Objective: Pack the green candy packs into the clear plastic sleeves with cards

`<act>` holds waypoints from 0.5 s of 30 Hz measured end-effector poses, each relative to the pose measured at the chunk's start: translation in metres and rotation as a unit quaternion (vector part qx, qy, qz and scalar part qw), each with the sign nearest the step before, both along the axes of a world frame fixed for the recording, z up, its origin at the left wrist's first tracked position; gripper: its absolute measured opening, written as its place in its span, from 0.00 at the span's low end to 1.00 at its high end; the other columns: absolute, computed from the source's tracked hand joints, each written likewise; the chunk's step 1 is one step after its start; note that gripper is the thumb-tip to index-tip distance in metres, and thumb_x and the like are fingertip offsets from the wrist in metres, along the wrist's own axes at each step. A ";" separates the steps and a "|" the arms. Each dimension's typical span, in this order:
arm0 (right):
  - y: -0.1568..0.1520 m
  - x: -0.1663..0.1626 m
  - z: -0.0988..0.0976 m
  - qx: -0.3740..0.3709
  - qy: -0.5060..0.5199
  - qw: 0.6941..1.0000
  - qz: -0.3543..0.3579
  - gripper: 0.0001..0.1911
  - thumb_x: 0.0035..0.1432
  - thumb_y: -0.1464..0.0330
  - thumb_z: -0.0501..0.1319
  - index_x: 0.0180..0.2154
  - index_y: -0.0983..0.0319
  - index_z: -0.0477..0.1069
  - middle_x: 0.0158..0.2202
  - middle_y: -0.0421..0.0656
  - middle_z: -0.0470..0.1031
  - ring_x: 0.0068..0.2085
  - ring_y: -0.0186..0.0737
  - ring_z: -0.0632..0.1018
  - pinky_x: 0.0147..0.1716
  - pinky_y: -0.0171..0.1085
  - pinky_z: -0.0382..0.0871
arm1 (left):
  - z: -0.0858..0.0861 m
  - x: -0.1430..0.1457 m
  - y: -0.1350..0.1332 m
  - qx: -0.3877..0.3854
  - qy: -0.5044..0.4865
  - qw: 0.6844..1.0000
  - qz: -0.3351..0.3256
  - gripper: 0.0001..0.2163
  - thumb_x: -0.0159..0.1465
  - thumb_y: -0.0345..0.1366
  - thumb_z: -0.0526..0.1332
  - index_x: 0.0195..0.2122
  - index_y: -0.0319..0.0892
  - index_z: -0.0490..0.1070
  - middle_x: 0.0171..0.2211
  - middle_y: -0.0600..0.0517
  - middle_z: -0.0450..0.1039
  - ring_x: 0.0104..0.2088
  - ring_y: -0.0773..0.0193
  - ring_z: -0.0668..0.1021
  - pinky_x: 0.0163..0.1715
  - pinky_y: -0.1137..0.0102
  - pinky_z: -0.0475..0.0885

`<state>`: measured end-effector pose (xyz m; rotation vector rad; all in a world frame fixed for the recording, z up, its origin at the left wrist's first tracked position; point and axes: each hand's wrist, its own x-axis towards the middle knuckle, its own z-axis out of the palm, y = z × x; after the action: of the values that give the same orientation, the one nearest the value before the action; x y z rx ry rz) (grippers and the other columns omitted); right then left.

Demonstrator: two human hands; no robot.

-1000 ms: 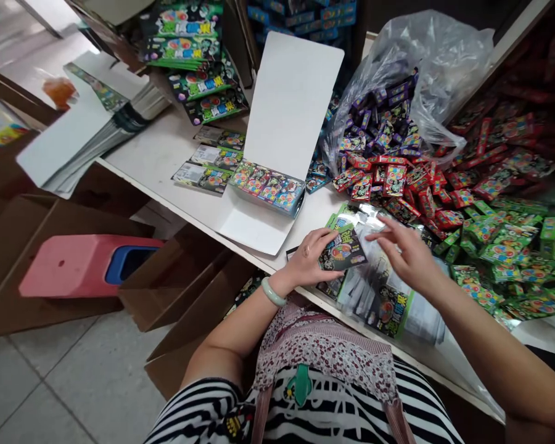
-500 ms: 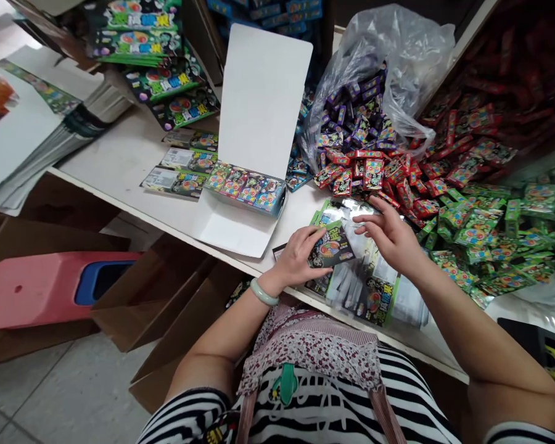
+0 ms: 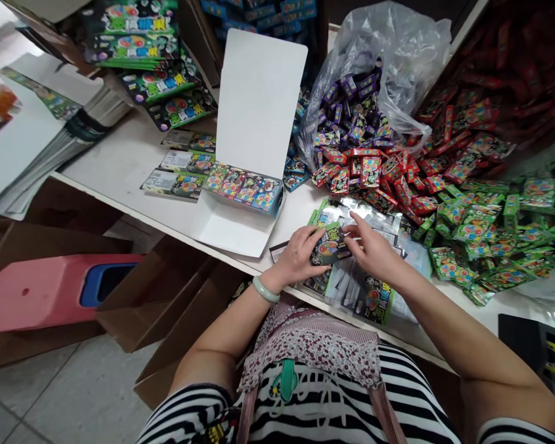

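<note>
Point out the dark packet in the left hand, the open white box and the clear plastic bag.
Dark packet (image 3: 329, 246), head view: its printed front face.
Open white box (image 3: 261, 102), head view: its raised flap.
Clear plastic bag (image 3: 411, 52), head view: its upper film.

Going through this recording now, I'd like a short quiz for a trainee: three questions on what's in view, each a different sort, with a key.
1. True or false: the white box stands open.

2. Most of the small boxes inside the clear bag are: A) yellow, B) purple, C) white.

3. Name what the left hand holds in its grip.

Key: 1. True. 2. B. 3. A black-and-green printed packet.
</note>
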<state>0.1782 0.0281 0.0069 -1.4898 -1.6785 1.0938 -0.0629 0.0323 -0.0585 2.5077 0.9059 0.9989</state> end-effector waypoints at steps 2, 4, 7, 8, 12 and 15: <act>0.000 -0.001 -0.002 -0.007 0.010 1.000 -0.001 0.31 0.64 0.63 0.57 0.67 0.59 0.56 0.47 0.51 0.82 0.42 0.47 0.83 0.48 0.52 0.77 | -0.001 0.000 0.000 -0.011 0.002 1.000 -0.001 0.43 0.59 0.48 0.70 0.70 0.42 0.51 0.57 0.37 0.65 0.58 0.45 0.72 0.57 0.48 0.72; 0.000 -0.003 -0.004 0.002 0.019 1.000 -0.018 0.31 0.64 0.63 0.57 0.67 0.59 0.56 0.47 0.50 0.82 0.43 0.47 0.83 0.49 0.53 0.76 | -0.001 -0.001 0.000 -0.019 0.001 1.000 -0.003 0.43 0.59 0.48 0.70 0.70 0.43 0.51 0.58 0.37 0.65 0.59 0.45 0.71 0.58 0.48 0.71; 0.000 -0.005 -0.005 0.002 -0.001 1.000 -0.013 0.32 0.63 0.64 0.57 0.67 0.60 0.56 0.48 0.52 0.82 0.45 0.48 0.83 0.50 0.54 0.76 | -0.002 0.000 0.000 -0.030 0.003 1.000 -0.004 0.42 0.59 0.48 0.70 0.70 0.43 0.51 0.58 0.37 0.65 0.59 0.44 0.71 0.58 0.47 0.71; 0.000 -0.006 -0.004 0.000 0.000 1.000 -0.006 0.32 0.64 0.65 0.57 0.67 0.61 0.55 0.48 0.52 0.82 0.45 0.48 0.83 0.50 0.54 0.76 | -0.002 0.000 0.000 -0.037 0.005 0.999 -0.003 0.42 0.59 0.48 0.70 0.70 0.43 0.52 0.59 0.37 0.64 0.59 0.44 0.71 0.58 0.47 0.71; -0.003 -0.006 -0.002 0.011 -0.013 1.000 -0.007 0.32 0.65 0.65 0.55 0.68 0.60 0.53 0.50 0.52 0.81 0.46 0.48 0.83 0.49 0.53 0.77 | -0.004 0.001 0.000 -0.055 0.013 0.998 0.000 0.42 0.58 0.49 0.70 0.69 0.43 0.53 0.59 0.38 0.64 0.60 0.44 0.71 0.59 0.47 0.71; -0.003 -0.008 -0.004 -0.006 -0.018 1.000 0.016 0.33 0.64 0.66 0.56 0.68 0.60 0.52 0.50 0.53 0.80 0.47 0.48 0.82 0.48 0.52 0.77 | -0.006 0.002 0.000 -0.070 0.011 0.997 -0.003 0.41 0.59 0.49 0.70 0.68 0.43 0.54 0.59 0.38 0.64 0.60 0.45 0.70 0.60 0.47 0.70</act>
<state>0.1706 0.0254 0.0032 -1.5024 -1.7280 1.1017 -0.0606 0.0327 -0.0650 2.4076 0.9397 0.8753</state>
